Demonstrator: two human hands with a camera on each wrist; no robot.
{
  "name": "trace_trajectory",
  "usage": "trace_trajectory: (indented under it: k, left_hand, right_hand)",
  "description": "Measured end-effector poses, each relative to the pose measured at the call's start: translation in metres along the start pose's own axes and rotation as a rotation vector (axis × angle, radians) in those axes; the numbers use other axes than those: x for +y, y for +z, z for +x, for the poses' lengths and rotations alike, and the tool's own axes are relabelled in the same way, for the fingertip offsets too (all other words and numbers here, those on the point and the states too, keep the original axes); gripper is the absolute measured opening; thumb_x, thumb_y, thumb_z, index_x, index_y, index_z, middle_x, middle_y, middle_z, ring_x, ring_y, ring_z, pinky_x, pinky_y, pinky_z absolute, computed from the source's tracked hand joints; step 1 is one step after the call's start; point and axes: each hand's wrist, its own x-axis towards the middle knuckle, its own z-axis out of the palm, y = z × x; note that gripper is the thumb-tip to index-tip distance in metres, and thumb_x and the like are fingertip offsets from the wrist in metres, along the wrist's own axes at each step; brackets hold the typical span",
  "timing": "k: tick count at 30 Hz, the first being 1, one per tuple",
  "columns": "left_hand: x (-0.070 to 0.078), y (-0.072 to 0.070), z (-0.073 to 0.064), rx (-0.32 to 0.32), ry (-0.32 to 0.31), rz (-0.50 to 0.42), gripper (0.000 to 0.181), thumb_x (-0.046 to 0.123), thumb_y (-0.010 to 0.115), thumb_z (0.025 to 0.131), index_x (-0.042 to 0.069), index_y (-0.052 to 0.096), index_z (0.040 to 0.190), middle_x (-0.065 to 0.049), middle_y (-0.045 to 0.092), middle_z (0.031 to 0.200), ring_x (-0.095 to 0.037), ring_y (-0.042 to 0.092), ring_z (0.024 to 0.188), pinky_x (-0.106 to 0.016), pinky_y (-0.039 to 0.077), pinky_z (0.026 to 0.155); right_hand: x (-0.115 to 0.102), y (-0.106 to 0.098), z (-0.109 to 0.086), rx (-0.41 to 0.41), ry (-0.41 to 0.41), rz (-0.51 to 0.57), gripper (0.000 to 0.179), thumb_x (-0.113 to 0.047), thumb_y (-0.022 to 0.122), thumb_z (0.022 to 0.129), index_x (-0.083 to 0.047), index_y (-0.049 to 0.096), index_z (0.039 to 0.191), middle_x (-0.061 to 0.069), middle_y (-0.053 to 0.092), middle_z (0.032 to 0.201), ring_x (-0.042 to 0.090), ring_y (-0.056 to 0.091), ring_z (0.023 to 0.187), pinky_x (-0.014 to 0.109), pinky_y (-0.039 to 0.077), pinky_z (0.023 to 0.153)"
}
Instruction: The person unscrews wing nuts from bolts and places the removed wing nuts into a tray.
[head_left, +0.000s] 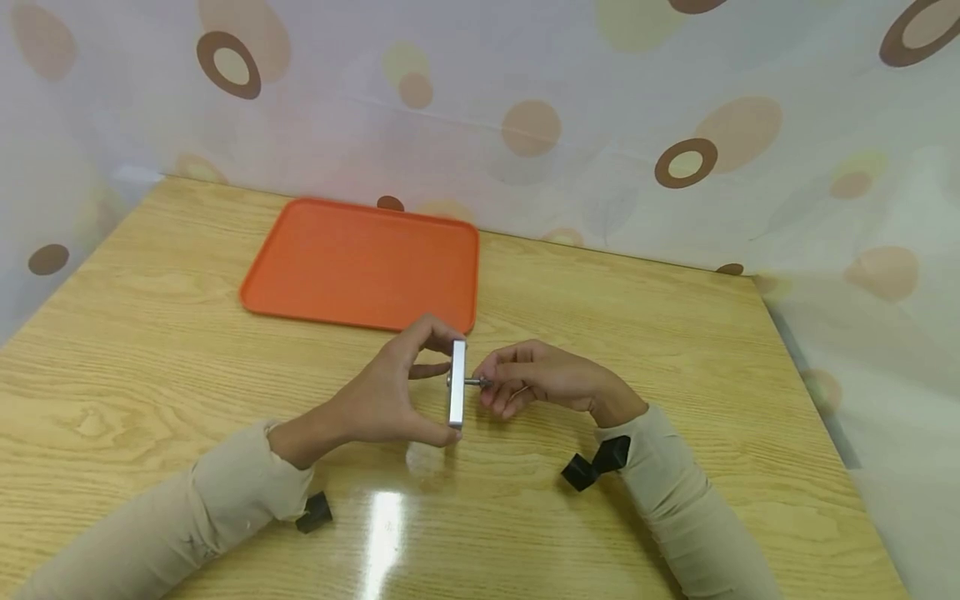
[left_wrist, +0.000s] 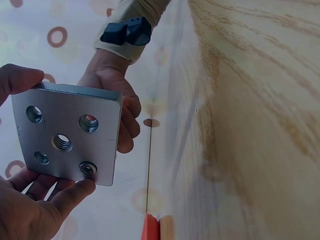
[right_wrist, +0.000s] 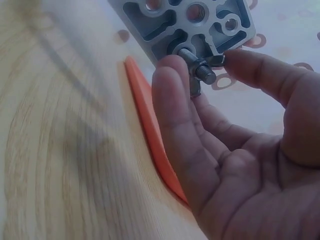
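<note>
My left hand (head_left: 378, 398) holds a square metal plate (head_left: 457, 385) on edge above the table, thumb and fingers spread across opposite edges. In the left wrist view, the plate's flat face shows a threaded centre hole and corner holes, and one fingertip presses a bolt head (left_wrist: 88, 168) in a lower corner. The right wrist view shows the ribbed back, from which the bolt's shank (right_wrist: 188, 58) sticks out. Threaded on that shank is a wing nut (right_wrist: 217, 61), its wings pinched by the fingers of my right hand (head_left: 558, 377). The bolt's end pokes out past the nut.
An orange-red tray (head_left: 367, 262) lies on the wooden table (head_left: 637, 333) behind the hands, near the back edge. A patterned cloth (head_left: 450, 108) hangs behind the table and along its sides. Black devices (head_left: 581, 472) are strapped at both wrists.
</note>
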Motion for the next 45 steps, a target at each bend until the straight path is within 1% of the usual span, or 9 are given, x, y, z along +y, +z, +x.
trace_trajectory:
  k: [6, 13, 18, 24, 27, 30, 33, 39, 45]
  left_hand:
    - [0.0005, 0.0001, 0.0, 0.005, 0.001, -0.003, 0.076, 0.001, 0.084, 0.061, 0.005, 0.045, 0.126, -0.014, 0.051, 0.128, -0.033, 0.051, 0.123, -0.042, 0.055, 0.108]
    - [0.0009, -0.0004, 0.0007, 0.008, -0.001, 0.008, 0.078, 0.001, 0.085, 0.061, 0.005, 0.045, 0.127, -0.013, 0.05, 0.131, -0.033, 0.051, 0.124, -0.041, 0.054, 0.108]
    - [0.0008, -0.0011, 0.0008, 0.007, -0.009, 0.007, 0.077, 0.002, 0.085, 0.061, 0.006, 0.045, 0.127, -0.013, 0.05, 0.132, -0.031, 0.051, 0.125, -0.041, 0.054, 0.109]
    - [0.0009, -0.0021, 0.0002, 0.007, -0.009, 0.006, 0.077, 0.002, 0.086, 0.061, 0.006, 0.045, 0.126, -0.014, 0.049, 0.135, -0.038, 0.05, 0.126, -0.044, 0.054, 0.109]
    - [0.0008, -0.0022, 0.0, 0.006, -0.004, 0.009, 0.077, 0.002, 0.086, 0.061, 0.006, 0.044, 0.127, -0.014, 0.05, 0.135, -0.039, 0.05, 0.126, -0.045, 0.054, 0.109]
    - [0.0005, -0.0022, -0.0001, 0.004, -0.001, 0.011, 0.077, 0.002, 0.085, 0.061, 0.005, 0.044, 0.127, -0.014, 0.05, 0.134, -0.039, 0.05, 0.126, -0.045, 0.054, 0.109]
    - [0.0001, -0.0022, -0.0001, 0.006, -0.004, 0.015, 0.077, 0.002, 0.085, 0.061, 0.005, 0.045, 0.127, -0.014, 0.05, 0.134, -0.037, 0.05, 0.125, -0.044, 0.054, 0.109]
    - [0.0004, -0.002, -0.0002, 0.002, -0.011, 0.009, 0.077, 0.002, 0.085, 0.062, 0.007, 0.045, 0.127, -0.013, 0.051, 0.132, -0.033, 0.051, 0.124, -0.045, 0.056, 0.106]
    - [0.0002, -0.002, -0.0004, 0.004, -0.017, -0.004, 0.077, 0.003, 0.085, 0.062, 0.007, 0.045, 0.128, -0.013, 0.051, 0.131, -0.033, 0.051, 0.124, -0.046, 0.057, 0.104]
  right_hand:
    - [0.0008, -0.0001, 0.0, -0.004, -0.019, -0.015, 0.035, -0.012, 0.057, 0.099, 0.014, 0.052, 0.122, 0.0, 0.071, 0.093, 0.009, 0.068, 0.079, 0.024, 0.064, 0.075]
    - [0.0016, -0.0017, -0.0014, -0.015, -0.096, -0.031, 0.03, -0.001, 0.057, 0.094, 0.006, 0.055, 0.123, 0.001, 0.073, 0.093, 0.011, 0.07, 0.079, 0.026, 0.065, 0.073]
    - [0.0031, -0.0028, -0.0007, -0.007, -0.108, -0.043, 0.03, -0.001, 0.058, 0.094, 0.007, 0.055, 0.123, 0.002, 0.073, 0.093, 0.011, 0.071, 0.081, 0.028, 0.065, 0.075]
    - [-0.0001, -0.0029, -0.002, 0.047, -0.034, -0.07, 0.051, -0.023, 0.066, 0.096, 0.008, 0.049, 0.133, 0.001, 0.071, 0.103, 0.016, 0.07, 0.096, 0.036, 0.065, 0.085]
    - [-0.0017, -0.0026, -0.0019, 0.1, 0.013, -0.061, 0.06, -0.04, 0.059, 0.099, 0.007, 0.049, 0.134, 0.0, 0.071, 0.1, 0.016, 0.07, 0.094, 0.036, 0.065, 0.084]
    - [-0.0024, -0.0005, 0.0004, 0.137, 0.062, -0.019, 0.053, -0.044, 0.047, 0.104, 0.004, 0.057, 0.124, -0.001, 0.072, 0.091, 0.013, 0.071, 0.082, 0.032, 0.066, 0.077]
    - [-0.0026, 0.0018, 0.0021, 0.136, 0.088, 0.028, 0.044, -0.035, 0.039, 0.108, 0.002, 0.061, 0.115, 0.0, 0.074, 0.084, 0.011, 0.071, 0.071, 0.028, 0.065, 0.069]
    - [-0.005, 0.0053, -0.0002, 0.096, 0.062, 0.04, 0.03, -0.024, 0.042, 0.107, -0.002, 0.063, 0.11, -0.001, 0.074, 0.084, 0.009, 0.071, 0.07, 0.024, 0.064, 0.066]
    - [-0.0044, 0.0058, -0.0005, 0.09, 0.033, 0.003, 0.027, -0.021, 0.045, 0.105, 0.0, 0.061, 0.113, -0.002, 0.072, 0.088, 0.009, 0.07, 0.074, 0.024, 0.064, 0.071]
